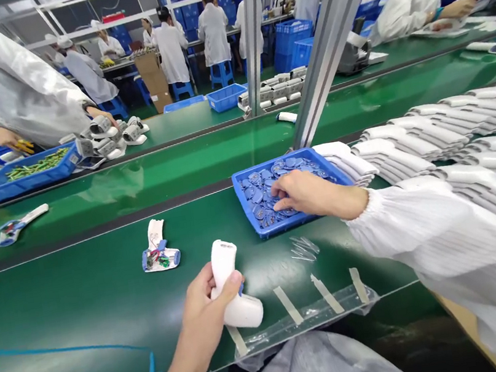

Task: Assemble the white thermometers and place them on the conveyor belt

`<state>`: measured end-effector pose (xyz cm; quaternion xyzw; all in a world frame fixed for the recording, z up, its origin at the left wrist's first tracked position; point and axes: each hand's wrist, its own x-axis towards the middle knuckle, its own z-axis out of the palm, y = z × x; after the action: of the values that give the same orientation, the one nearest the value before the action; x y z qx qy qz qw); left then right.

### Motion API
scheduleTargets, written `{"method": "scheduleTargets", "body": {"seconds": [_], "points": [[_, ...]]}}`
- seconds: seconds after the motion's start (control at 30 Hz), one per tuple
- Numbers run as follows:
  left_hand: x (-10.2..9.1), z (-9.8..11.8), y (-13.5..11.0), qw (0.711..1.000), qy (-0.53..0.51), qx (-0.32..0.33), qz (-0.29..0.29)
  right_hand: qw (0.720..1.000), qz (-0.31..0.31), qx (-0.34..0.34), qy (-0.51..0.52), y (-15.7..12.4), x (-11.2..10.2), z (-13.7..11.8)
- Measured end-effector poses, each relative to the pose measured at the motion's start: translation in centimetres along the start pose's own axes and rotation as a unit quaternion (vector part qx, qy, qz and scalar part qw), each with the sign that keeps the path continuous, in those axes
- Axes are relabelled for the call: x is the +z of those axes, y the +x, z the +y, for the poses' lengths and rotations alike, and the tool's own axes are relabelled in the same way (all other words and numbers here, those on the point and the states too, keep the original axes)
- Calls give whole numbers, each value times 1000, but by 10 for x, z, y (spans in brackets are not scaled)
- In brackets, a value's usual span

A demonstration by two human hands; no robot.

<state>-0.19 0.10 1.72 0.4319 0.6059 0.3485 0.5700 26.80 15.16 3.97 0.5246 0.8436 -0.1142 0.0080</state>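
While the right hand [302, 193] works in the blue plastic tray [246, 208] at one o'clock, the left hand [201, 311] holds a white plastic housing [241, 308] up at six o'clock, just over the near edge of the green counter [60, 301]! Left grip closed firmly around that housing, thumb pressed against its side. Right grip loosely curved, fingertips [275, 189] down on a heap of round blue-tinted discs [263, 199], and from here I can't tell whether they're pinching one. That right arm reaches in from four o'clock in a white pleated sleeve [449, 255], wrist turned over, nothing between hand and tray.

Around them, an opened white housing with a circuit board and wires [160, 255] lies on the counter at eleven o'clock. A small bunch of thin clear strips [304, 249] sits just below the tray, and a clear plastic sheet held by tan tape [327, 314] runs along the edge at five o'clock, right beside the left hand. Rows of stacked white housings [456, 142] fill three o'clock, just beside the tray. Up at one o'clock, a metal upright [329, 43] rises beyond it. Far off at ten o'clock, a co-worker's hand [10, 139] works near a blue tray of green parts [35, 168].
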Motion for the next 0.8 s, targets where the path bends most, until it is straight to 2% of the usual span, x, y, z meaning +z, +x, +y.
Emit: {"method": "scheduleTargets", "body": {"seconds": [0.13, 0.23, 0.37, 0.43, 0.5, 0.57, 0.63, 0.67, 0.7, 0.8], "points": [[4, -2, 2, 999, 32, 15, -6, 1000, -12, 5, -5, -4, 4, 3], [4, -4, 3, 996, 75, 31, -30, 1000, 1, -10, -8, -8, 2, 3], [7, -2, 4, 991, 106, 58, -51, 997, 73, -30, 8, -20, -12, -7], [15, 1, 5, 993, 87, 67, -51, 984, 148, -33, 95, -28, -16, -22], [25, 5, 7, 995, 46, 70, -61, 939, 217, -15, 265, -36, -10, -43], [34, 10, 8, 995, -14, 53, -82, 859, 243, 15, 449, -43, 5, -67], [41, 13, 9, 992, -78, 21, -99, 788, 252, 34, 561, -50, 25, -88], [42, 14, 8, 989, -102, 5, -104, 774, 262, 38, 574, -54, 34, -95], [43, 15, 8, 987, -117, -7, -106, 780, 277, 39, 560, -58, 43, -100], [40, 15, 5, 987, -111, -16, -112, 839, 318, 22, 442, -70, 56, -103]]}}
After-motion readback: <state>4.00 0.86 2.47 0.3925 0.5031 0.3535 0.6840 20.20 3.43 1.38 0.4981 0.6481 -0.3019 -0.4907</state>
